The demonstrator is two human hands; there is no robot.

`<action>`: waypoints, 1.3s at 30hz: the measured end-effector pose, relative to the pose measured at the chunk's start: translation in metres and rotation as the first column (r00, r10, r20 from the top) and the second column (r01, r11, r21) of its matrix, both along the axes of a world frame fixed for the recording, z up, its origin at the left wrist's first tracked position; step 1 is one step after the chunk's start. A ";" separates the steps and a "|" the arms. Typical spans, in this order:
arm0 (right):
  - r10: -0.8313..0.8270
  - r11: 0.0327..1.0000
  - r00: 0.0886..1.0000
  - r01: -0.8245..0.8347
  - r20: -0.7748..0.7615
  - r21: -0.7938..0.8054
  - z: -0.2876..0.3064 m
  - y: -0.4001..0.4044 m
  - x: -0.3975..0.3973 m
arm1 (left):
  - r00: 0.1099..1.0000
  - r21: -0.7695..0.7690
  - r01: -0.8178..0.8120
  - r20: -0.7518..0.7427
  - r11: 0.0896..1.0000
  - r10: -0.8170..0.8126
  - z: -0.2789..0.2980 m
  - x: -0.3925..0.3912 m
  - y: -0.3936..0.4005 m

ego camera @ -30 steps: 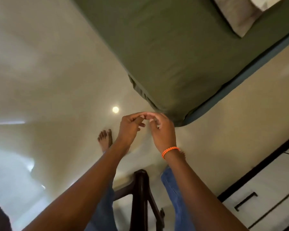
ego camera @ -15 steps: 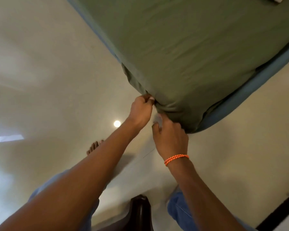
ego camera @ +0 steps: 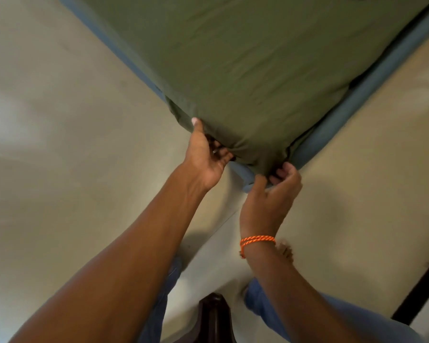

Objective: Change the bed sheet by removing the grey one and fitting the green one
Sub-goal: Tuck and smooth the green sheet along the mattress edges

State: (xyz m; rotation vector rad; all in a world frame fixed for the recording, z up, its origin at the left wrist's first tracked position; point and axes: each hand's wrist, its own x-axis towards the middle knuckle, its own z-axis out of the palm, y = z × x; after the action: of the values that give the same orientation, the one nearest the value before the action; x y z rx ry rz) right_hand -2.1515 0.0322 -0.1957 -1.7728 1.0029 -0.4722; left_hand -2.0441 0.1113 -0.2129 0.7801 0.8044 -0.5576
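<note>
The green sheet [ego camera: 245, 60] covers the top of the mattress and wraps over its near corner. A blue mattress edge [ego camera: 352, 112] shows under it on the right side and at the corner. My left hand [ego camera: 206, 154] grips the sheet's hem at the left of the corner, thumb on top and fingers curled beneath. My right hand [ego camera: 273, 191], with an orange wristband, pinches the bunched green fabric at the corner tip. The grey sheet is not in view.
A shiny beige floor [ego camera: 60, 169] surrounds the bed corner. A dark wooden post [ego camera: 214, 315] rises by my legs at the bottom. A white cabinet with a black edge [ego camera: 421, 293] stands at the lower right.
Both hands went from meeting in the air to the bed corner. The left hand now holds the hem further left and the right hand has shifted to the corner tip.
</note>
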 end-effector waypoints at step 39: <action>0.289 0.515 0.753 -0.643 -0.591 -0.567 0.042 -0.088 0.038 | 0.194 0.784 -0.602 0.327 0.151 -0.925 0.038 -0.013 -0.049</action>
State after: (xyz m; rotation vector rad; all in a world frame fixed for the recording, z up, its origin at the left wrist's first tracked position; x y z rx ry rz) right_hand -2.1134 -0.0554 -0.1538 -2.9177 0.5248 -0.1076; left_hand -2.0572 0.0618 -0.1747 2.3631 -0.5916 0.5139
